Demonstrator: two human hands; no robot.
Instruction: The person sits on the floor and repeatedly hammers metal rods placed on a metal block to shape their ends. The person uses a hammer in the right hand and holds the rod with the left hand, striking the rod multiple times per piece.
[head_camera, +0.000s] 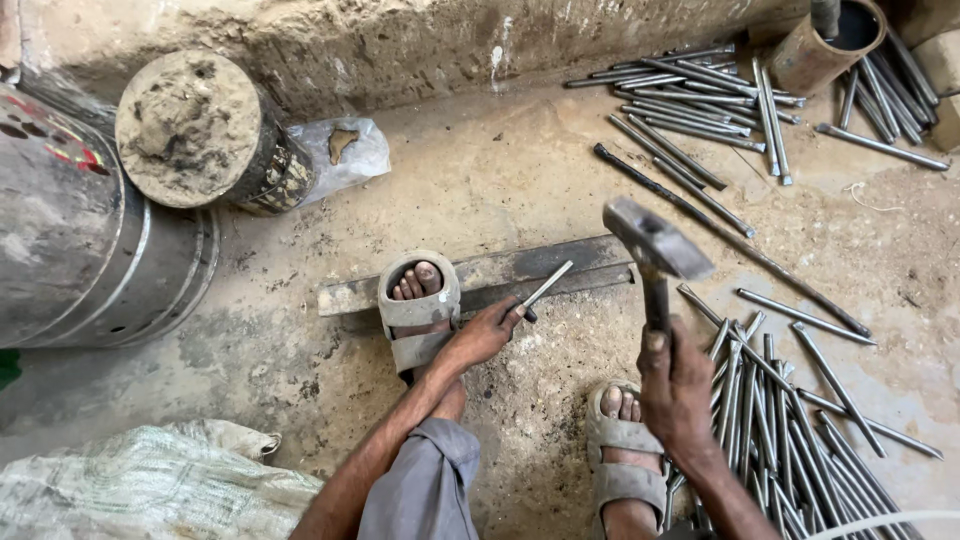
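While short rod (547, 284) is pinched by left hand (483, 335) on steel bar (500, 270), hammer (655, 245) is gripped raised by right hand (677, 390); strike pending. Rod pile (780, 430) beside bar judged unworked.

Count, head view:
- Hands: 2, left hand (487, 335) and right hand (675, 390).
- Hammer (655, 245): 1, centre right.
- Single rod (547, 285) at the left hand's fingertips: 1.
- Flat metal bar (490, 275) on the ground, centre: 1.
- Sandalled feet: 2, one (420, 305) on the bar, one (622, 445) lower right.
- Rod piles: 2, upper right (690, 95) and lower right (790, 430); rods per pile too many and overlapping to count.
- Large drum (80, 250): 1, left.
- Tins: 2, dirt-filled tin (195, 130) upper left, rusty tin (825, 45) upper right.
- Sack (150, 480): 1, lower left.
- Plastic bag (345, 155): 1.
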